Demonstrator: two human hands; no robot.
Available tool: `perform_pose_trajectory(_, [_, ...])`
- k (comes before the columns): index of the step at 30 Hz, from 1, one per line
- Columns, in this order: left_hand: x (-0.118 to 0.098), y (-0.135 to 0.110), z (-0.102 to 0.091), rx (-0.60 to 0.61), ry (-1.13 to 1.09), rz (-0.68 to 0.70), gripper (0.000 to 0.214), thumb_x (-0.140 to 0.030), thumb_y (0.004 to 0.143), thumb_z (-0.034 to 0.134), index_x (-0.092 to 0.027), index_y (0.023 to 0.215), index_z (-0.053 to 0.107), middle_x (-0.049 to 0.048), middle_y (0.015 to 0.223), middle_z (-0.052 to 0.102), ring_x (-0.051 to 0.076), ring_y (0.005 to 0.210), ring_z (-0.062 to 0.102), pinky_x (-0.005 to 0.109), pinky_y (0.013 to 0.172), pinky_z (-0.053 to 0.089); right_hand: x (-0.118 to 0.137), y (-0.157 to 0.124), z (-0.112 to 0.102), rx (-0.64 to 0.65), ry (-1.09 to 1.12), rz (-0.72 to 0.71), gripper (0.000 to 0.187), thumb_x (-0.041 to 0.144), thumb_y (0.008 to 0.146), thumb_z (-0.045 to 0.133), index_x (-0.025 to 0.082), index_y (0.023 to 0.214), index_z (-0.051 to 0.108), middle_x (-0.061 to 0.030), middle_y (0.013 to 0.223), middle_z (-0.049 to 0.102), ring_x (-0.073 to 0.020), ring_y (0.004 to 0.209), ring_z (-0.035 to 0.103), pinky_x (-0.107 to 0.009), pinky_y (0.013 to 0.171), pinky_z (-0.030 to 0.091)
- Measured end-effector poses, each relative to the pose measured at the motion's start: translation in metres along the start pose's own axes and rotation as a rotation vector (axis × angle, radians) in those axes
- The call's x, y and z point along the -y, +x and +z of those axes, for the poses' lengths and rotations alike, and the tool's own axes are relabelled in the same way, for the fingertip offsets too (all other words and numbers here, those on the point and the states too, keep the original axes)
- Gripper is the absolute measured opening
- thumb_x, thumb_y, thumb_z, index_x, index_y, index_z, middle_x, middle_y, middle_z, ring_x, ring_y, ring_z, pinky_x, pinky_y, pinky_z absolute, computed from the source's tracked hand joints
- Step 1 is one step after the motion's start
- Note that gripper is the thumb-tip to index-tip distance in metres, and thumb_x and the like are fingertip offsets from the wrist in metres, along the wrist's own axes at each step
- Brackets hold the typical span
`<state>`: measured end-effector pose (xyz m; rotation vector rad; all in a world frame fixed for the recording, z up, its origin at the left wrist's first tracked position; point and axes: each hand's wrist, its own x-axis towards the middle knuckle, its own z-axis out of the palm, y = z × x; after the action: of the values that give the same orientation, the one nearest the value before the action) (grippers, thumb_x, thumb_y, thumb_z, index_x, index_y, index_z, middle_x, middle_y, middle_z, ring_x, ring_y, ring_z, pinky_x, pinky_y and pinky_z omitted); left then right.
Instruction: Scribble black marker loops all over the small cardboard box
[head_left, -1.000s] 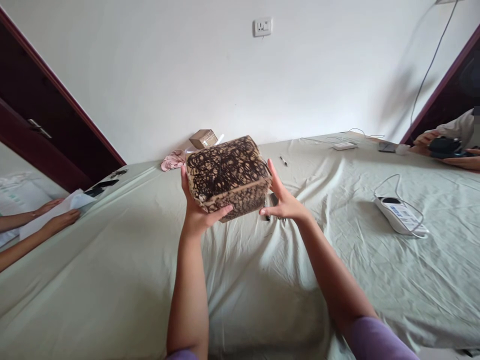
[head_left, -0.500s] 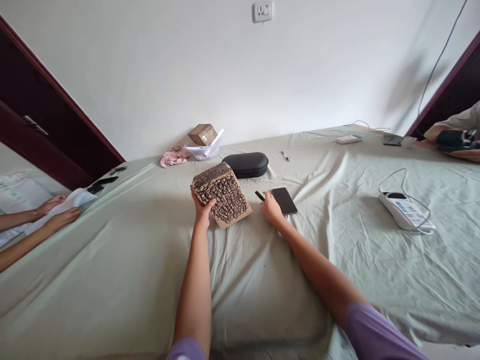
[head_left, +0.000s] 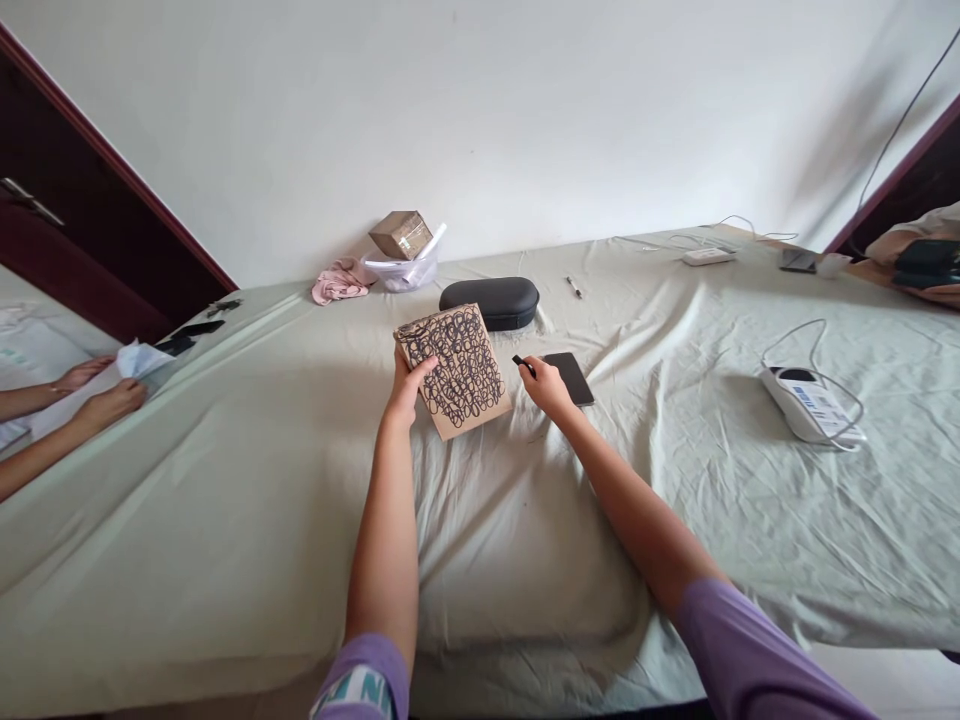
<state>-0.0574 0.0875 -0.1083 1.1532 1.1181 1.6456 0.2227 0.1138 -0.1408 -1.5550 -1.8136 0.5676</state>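
A cardboard box [head_left: 466,375] covered in looping black scribbles is held tilted in my left hand [head_left: 406,392]. My thumb lies across its scribbled face, and the other fingers are hidden behind its left side. My right hand [head_left: 547,386] is closed around a black marker [head_left: 524,366], whose dark end points up and left toward the box without touching it. Just beyond that hand lies a dark phone or small tablet [head_left: 571,378], flat on the cloth. Behind the box sits a black zipped case [head_left: 491,302].
Pale green cloth [head_left: 247,500] covers the surface. At the back are a small brown box [head_left: 402,234] on a plastic container and a pink cloth [head_left: 342,280]. A pen [head_left: 574,287] lies farther back. To the right is a white corded device [head_left: 812,404]. Another person's hands [head_left: 112,405] hold white material at left.
The box has turned so its scribbled face shows more squarely and its top less. My right hand still grips the marker, now at a slightly different angle. The camera view has tilted down a little.
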Motion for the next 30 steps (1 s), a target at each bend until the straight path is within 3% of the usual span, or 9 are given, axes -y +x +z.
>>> perform_pose_trajectory(19, [-0.002, 0.000, 0.000, 0.032, 0.016, 0.033, 0.076, -0.044, 0.076, 0.089, -0.033, 0.144, 0.057, 0.0071, 0.148, 0.069, 0.033, 0.143, 0.064, 0.051, 0.125, 0.050, 0.010, -0.006, 0.005, 0.135, -0.181, 0.124, 0.032, 0.037, 0.115, 0.044, 0.022, 0.118, 0.072, -0.0155, 0.116, 0.081, -0.0294, 0.103, 0.073, -0.030, 0.077, 0.042])
perform_pose_trajectory(24, [-0.003, -0.002, 0.000, 0.028, -0.002, 0.011, 0.080, -0.044, 0.075, 0.090, -0.034, 0.147, 0.057, 0.0074, 0.150, 0.068, 0.034, 0.146, 0.062, 0.051, 0.127, 0.049, 0.011, -0.006, 0.004, 0.141, -0.213, 0.140, 0.029, 0.026, 0.114, 0.043, 0.017, 0.131, 0.063, -0.0217, 0.116, 0.079, -0.0321, 0.099, 0.073, -0.032, 0.077, 0.042])
perform_pose_trajectory(30, [-0.002, -0.001, 0.001, 0.019, -0.002, 0.014, 0.082, -0.045, 0.074, 0.091, -0.034, 0.148, 0.057, 0.0074, 0.149, 0.069, 0.034, 0.144, 0.063, 0.051, 0.125, 0.050, 0.010, -0.008, 0.000, 0.128, -0.206, 0.130, 0.031, 0.028, 0.113, 0.041, 0.019, 0.128, 0.067, -0.0192, 0.111, 0.079, -0.0322, 0.095, 0.072, -0.033, 0.077, 0.043])
